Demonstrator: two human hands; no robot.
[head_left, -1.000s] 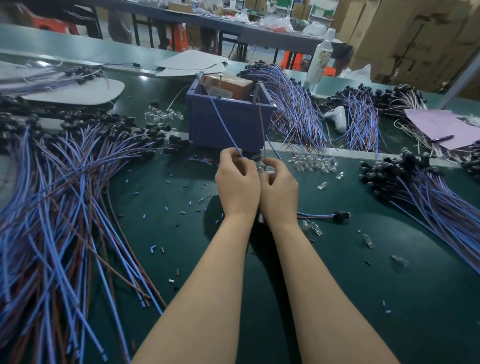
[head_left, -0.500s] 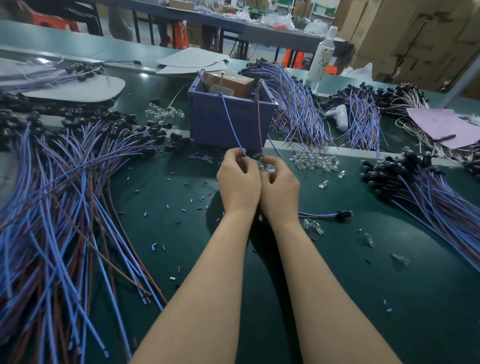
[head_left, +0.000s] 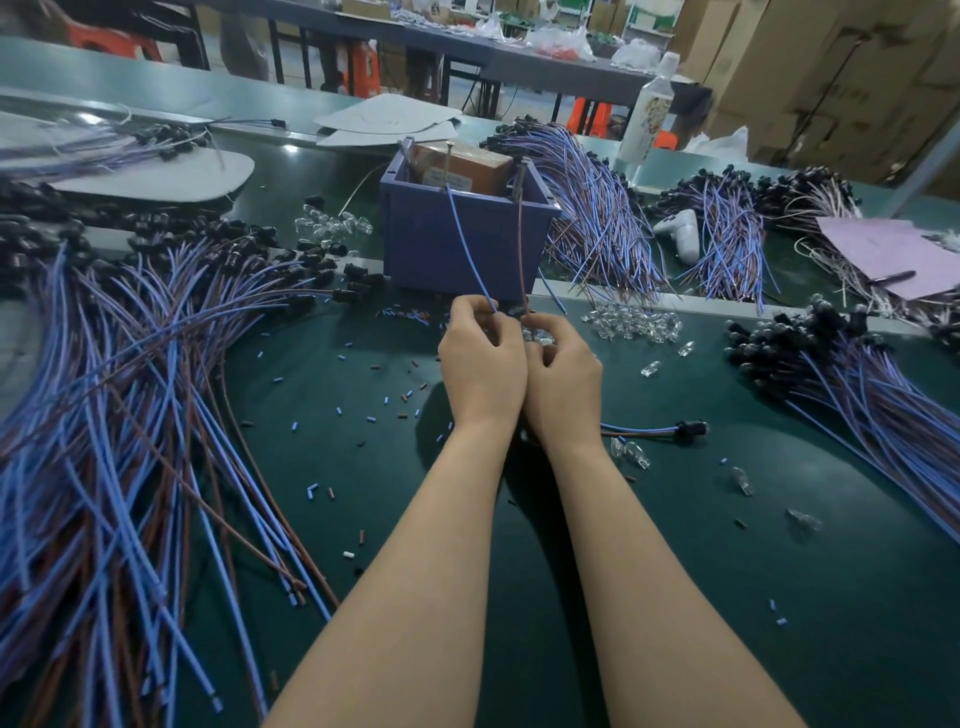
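Where the green mat (head_left: 675, 571) meets the purple bin (head_left: 415, 244), the left hand (head_left: 480, 364) pinches the blue wire (head_left: 467, 249). The adjoining right hand (head_left: 563, 384) pinches the brown wire (head_left: 521, 249). Both wires rise before the bin.

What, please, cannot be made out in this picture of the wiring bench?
Head view: lower ends of the blue wire and brown wire, hidden behind the left hand and right hand pinching them.
Head view: what lies deep in the purple box, hidden by its wall.
Head view: print on the bottle label, too small.
Head view: the wire pile, cut off by the left edge.
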